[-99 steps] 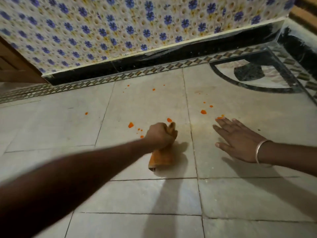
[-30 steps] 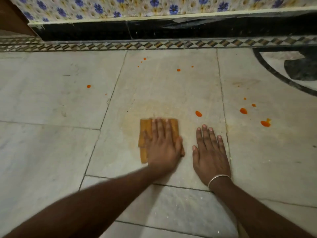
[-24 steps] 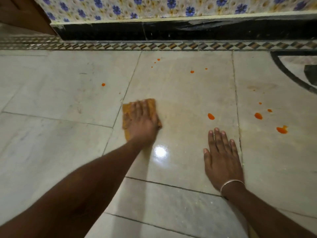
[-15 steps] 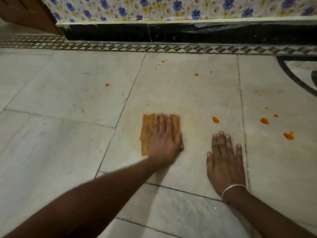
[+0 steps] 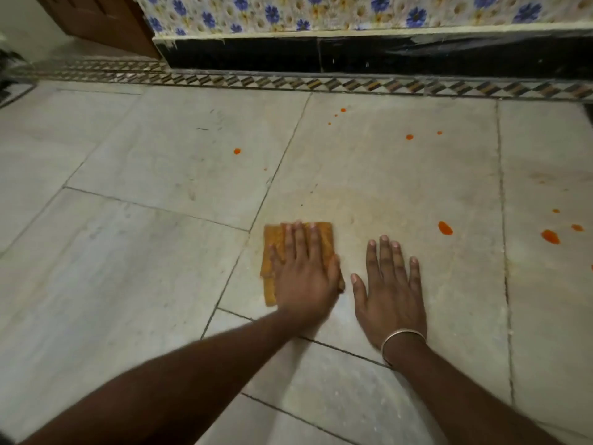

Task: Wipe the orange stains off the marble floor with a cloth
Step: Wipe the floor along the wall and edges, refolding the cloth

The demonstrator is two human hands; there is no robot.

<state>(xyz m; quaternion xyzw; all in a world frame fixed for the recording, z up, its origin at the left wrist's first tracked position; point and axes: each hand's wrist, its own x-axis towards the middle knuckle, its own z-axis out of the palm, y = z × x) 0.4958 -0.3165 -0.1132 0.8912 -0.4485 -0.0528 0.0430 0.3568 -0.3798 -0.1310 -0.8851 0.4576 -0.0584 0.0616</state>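
Observation:
My left hand (image 5: 305,271) lies flat, fingers spread, pressing a folded orange cloth (image 5: 272,248) onto the marble floor (image 5: 144,252). My right hand (image 5: 391,284), with a bangle at the wrist, rests palm-down on the floor just right of it, holding nothing. A faint yellowish smear (image 5: 362,200) shows on the tile beyond the cloth. Orange stains remain: one blob (image 5: 445,228) to the right of my right hand, a larger one (image 5: 550,236) further right, a dot (image 5: 236,151) on the left tile, and small dots (image 5: 409,136) near the wall.
A black skirting (image 5: 385,56) and a patterned border strip (image 5: 321,82) run along the far edge under a blue-flowered wall (image 5: 321,11). A brown wooden door (image 5: 106,20) stands at the top left.
My left hand swept the cloth up-left, then back toward me; it now sits lower and nearer my right hand. The view shifted right to left. My right hand stayed planted.

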